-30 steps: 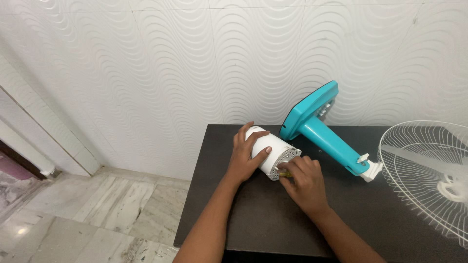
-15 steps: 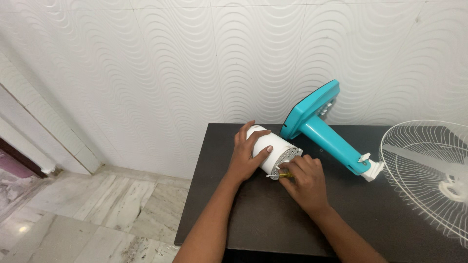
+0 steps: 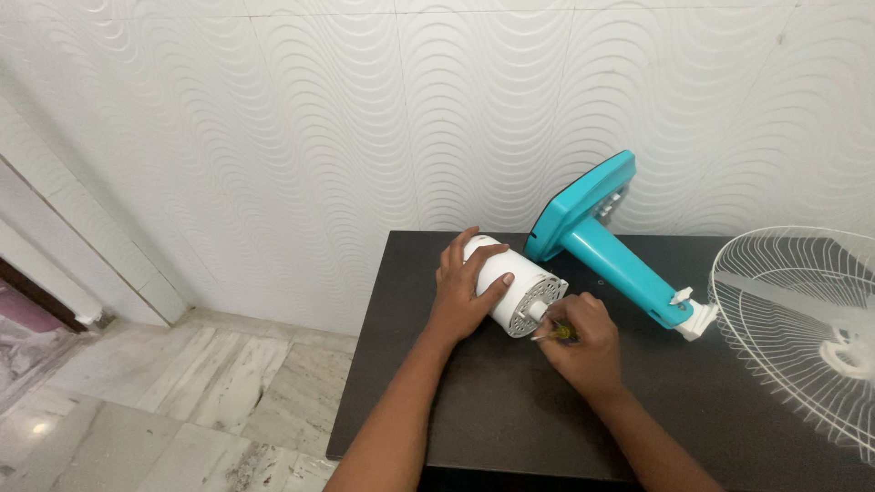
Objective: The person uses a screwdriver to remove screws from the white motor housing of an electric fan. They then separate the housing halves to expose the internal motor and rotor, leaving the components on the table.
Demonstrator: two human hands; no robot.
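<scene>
Right hand: right hand [image 3: 588, 344], centre frame, fingers clenched around a small yellow-handled screwdriver [image 3: 556, 333].
Left hand: left hand [image 3: 461, 293] grasping white cylindrical plastic motor housing [image 3: 516, 287] on dark table [image 3: 492, 401].
Beyond: teal plastic fan stand [image 3: 597, 239]; white wire fan grille [image 3: 802, 319], right edge.

At frame centre, the left hand [image 3: 460, 296] grips a white cylindrical plastic motor housing [image 3: 515, 284] on the dark table [image 3: 492, 410] while the right hand [image 3: 588, 342] holds a yellow-handled screwdriver [image 3: 556, 333] at its vented end.
</scene>
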